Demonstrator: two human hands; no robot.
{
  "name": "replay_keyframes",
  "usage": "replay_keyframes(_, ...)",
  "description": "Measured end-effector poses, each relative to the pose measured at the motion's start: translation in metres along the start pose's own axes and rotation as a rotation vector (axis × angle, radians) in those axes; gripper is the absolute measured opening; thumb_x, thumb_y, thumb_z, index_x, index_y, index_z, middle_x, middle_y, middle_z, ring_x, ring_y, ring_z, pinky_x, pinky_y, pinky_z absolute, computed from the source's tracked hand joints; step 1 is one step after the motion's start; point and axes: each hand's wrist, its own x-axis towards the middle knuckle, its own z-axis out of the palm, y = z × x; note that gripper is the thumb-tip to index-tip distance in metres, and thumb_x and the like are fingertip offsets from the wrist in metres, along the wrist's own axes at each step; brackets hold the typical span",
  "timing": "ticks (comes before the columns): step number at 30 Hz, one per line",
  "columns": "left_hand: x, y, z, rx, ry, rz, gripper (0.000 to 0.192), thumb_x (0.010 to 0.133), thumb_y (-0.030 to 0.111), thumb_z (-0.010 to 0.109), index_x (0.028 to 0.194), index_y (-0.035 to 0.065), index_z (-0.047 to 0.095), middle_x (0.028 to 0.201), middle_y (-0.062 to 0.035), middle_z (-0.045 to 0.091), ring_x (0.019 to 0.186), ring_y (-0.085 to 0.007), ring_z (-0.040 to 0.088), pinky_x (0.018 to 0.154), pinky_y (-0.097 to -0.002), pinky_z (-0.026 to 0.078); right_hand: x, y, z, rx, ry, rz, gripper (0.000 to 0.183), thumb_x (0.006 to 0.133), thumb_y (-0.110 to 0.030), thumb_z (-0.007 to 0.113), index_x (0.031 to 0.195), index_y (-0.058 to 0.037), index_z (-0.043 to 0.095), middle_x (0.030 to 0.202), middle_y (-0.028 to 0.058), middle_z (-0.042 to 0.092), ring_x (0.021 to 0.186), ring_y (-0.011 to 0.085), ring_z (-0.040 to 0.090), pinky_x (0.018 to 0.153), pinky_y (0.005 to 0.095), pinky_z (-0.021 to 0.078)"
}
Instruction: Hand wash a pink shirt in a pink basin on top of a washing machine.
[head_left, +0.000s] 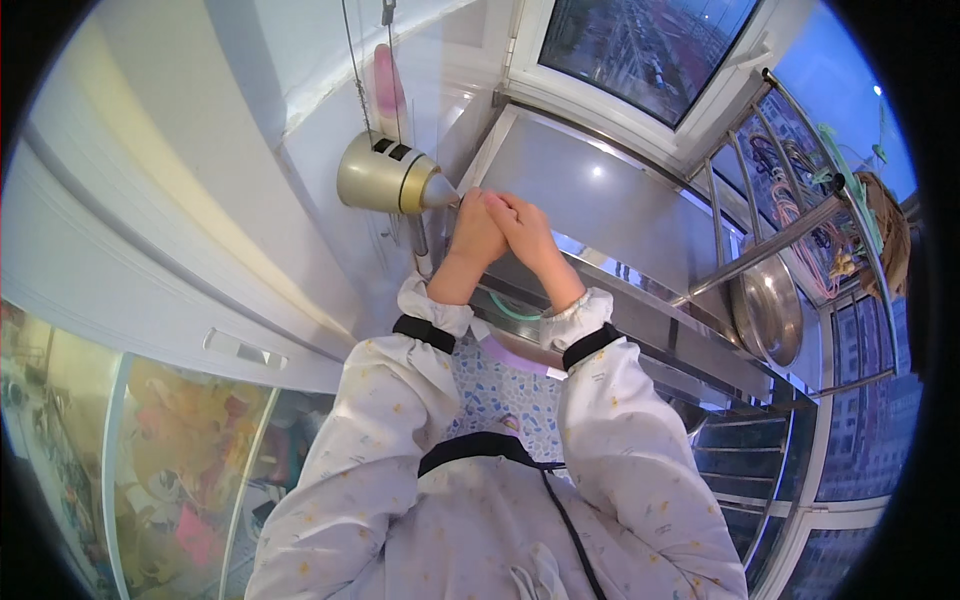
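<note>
My left hand and my right hand are pressed together with fingers curled, the right lying against the left. Whatever may be inside them is hidden. Just left of the fingers is the pointed tip of a silver and gold hand-crank winch, the kind used for a lifting clothes rack, mounted on the wall. Thin wire cables run up from its two dark slots. Below its body shows a grey metal rod, partly hidden by my left wrist.
A stainless steel counter stands ahead under a window. To its right are a metal rail rack with cords and a steel basin. A white sliding door is at left, above blue-and-white pebble-patterned flooring.
</note>
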Motion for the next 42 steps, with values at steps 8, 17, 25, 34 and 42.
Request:
replay_keyframes(8,0.027,0.017,-0.02,-0.06,-0.068,0.016,0.016,0.074,0.027,0.061,0.077,0.0112,0.062,0.076,-0.0062,0.062,0.078,-0.0261,0.056,0.068,-0.0399,0.038,-0.039,-0.053,-0.035,-0.237,0.373,-0.308,0.035,0.074,-0.023,0.068,0.104,-0.0072,0.062,0.111,0.0154,0.053,0.094,0.0339,0.054,0.083,0.0396,0.0441)
replay_keyframes(17,0.06,0.071,0.012,0.002,-0.179,0.258,0.017,0.077,0.026,0.062,0.081,0.0093,0.061,0.077,-0.0051,0.063,0.082,-0.0226,0.059,0.072,-0.0386,0.043,-0.102,-0.147,-0.015,-0.294,-0.056,-0.579,0.021,0.068,-0.019,0.072,0.083,-0.0066,0.066,0.111,0.0082,0.051,0.115,0.0326,0.041,0.096,0.0429,0.0343)
replay_keyframes(25,0.077,0.117,0.052,-0.211,-0.341,0.3,0.014,0.077,0.022,0.062,0.082,0.0087,0.064,0.08,-0.0079,0.066,0.082,-0.0223,0.063,0.074,-0.041,0.046,-0.128,-0.159,-0.009,-0.282,-0.006,-0.464,0.011,0.072,-0.014,0.068,0.076,-0.0065,0.061,0.112,0.0069,0.047,0.12,0.0326,0.035,0.097,0.0451,0.031)
replay_keyframes(34,0.138,0.18,0.068,-1.858,-0.405,-0.929,0.022,0.087,0.026,0.049,0.082,0.0072,0.059,0.072,-0.0018,0.054,0.068,-0.0176,0.053,0.076,-0.0421,0.047,-0.203,-0.151,-0.066,-0.065,0.044,-0.234,0.014,0.071,-0.013,0.069,0.08,-0.0075,0.059,0.112,0.0081,0.044,0.121,0.0337,0.033,0.097,0.0451,0.0285)
replay_keyframes(42,0.163,0.242,0.074,-2.558,-0.237,-1.34,0.024,0.089,0.03,0.046,0.087,0.0074,0.055,0.076,-0.0011,0.046,0.07,-0.0151,0.045,0.078,-0.042,0.045,-0.239,-0.068,-0.147,-0.534,0.449,-0.047,0.023,0.069,-0.019,0.072,0.087,-0.0094,0.063,0.113,0.0091,0.044,0.116,0.0358,0.036,0.095,0.0469,0.0288)
